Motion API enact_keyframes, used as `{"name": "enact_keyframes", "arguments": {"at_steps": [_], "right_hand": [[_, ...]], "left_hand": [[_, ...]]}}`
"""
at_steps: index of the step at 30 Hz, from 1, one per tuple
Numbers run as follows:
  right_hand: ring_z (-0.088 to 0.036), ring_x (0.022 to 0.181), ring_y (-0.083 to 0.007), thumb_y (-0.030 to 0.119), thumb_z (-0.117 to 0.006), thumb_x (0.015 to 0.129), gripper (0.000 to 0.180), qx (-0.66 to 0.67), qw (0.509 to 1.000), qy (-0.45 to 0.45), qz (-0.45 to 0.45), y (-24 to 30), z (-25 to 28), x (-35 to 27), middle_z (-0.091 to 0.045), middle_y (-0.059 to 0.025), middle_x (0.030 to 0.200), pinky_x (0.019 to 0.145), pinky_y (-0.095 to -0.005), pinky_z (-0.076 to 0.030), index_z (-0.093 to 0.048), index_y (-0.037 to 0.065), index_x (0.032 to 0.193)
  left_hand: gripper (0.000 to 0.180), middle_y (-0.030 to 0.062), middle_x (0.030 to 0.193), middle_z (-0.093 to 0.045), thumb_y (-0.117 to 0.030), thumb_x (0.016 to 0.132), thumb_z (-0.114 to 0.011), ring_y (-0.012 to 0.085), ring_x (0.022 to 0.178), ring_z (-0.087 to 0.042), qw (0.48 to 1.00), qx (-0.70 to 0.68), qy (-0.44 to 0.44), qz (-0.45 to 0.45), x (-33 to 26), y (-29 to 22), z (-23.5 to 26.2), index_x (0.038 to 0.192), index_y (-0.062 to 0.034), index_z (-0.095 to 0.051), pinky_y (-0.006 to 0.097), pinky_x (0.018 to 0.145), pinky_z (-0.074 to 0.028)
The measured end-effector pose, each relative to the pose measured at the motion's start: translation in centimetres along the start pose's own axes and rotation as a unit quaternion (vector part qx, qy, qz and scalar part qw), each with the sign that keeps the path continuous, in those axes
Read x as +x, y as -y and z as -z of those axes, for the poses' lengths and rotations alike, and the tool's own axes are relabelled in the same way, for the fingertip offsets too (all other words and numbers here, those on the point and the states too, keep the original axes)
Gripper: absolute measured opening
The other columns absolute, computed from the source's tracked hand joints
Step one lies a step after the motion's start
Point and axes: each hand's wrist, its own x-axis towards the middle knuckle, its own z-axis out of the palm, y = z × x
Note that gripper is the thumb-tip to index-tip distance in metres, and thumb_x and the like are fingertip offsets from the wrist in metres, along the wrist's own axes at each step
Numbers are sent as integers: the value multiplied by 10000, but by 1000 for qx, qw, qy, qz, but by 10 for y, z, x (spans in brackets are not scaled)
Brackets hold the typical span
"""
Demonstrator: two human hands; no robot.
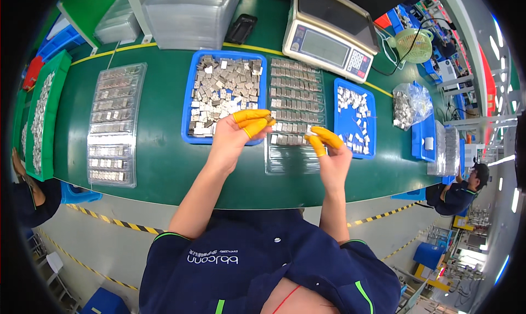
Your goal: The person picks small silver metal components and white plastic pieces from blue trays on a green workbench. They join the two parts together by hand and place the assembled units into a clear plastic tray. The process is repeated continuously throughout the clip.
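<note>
My left hand [229, 140], with yellow finger cots on its thumb and finger, is closed in a pinch at the right edge of a blue bin [186, 114] heaped with small metal connectors [227, 86]. A small metallic connector [270, 120] shows at its fingertips. My right hand [334, 156], in yellow cots too, pinches a small whitish piece [310, 130]; its exact kind is too small to make out. Both hands hover over a clear plastic tray [290, 163] filled with rows of metal connectors, its nearest part without any.
Right of the tray lies a blue bin [342, 129] with scattered white connectors. A digital scale [323, 45] stands behind. A filled clear tray [116, 125] and a green bin [57, 103] are at left. A plastic bag of parts [405, 107] lies right. Co-workers sit at both sides.
</note>
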Motion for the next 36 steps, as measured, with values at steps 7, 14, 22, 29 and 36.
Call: {"name": "enact_keyframes", "arguments": {"at_steps": [7,14,22,29,36], "right_hand": [[-601,842,-120,-5,-658,776,204,82,993,41,-68,0,-35,1,-656,-73,957,799,-239,-460,-656,-18,980],[-601,841,-118,3,-661,781,205,123,986,19,-112,-7,-39,-5,-658,-78,950,787,-235,-463,-658,-17,986],[-597,824,-122,-5,-660,777,192,81,994,35,-57,-13,-34,-4,-653,-72,931,785,-237,-457,-669,-5,969],[-580,898,-118,27,-630,819,200,113,989,17,-97,-4,-28,-2,-646,-67,979,829,-228,-436,-649,-17,1013],[-574,883,-113,31,-637,811,186,105,986,43,-119,-7,-21,-4,-655,-65,965,818,-241,-431,-663,-5,992]], "left_hand": [[238,130,924,-659,-72,846,-601,166,758,-662,993,35,54,97,0,15,-2,1055,41,-594,240,688,-542],[262,128,970,-650,56,775,-632,176,886,-636,996,83,30,18,-2,20,-9,1035,61,-603,260,811,-515],[265,132,1004,-639,68,772,-629,176,911,-624,997,-34,34,53,-2,23,-10,1035,57,-598,274,857,-498],[238,153,972,-641,39,787,-633,229,879,-649,1000,-13,10,27,-2,27,-13,1019,73,-596,280,792,-536],[240,154,963,-647,37,784,-638,224,870,-651,999,14,5,34,-2,26,-14,1018,76,-604,281,796,-533]]}}
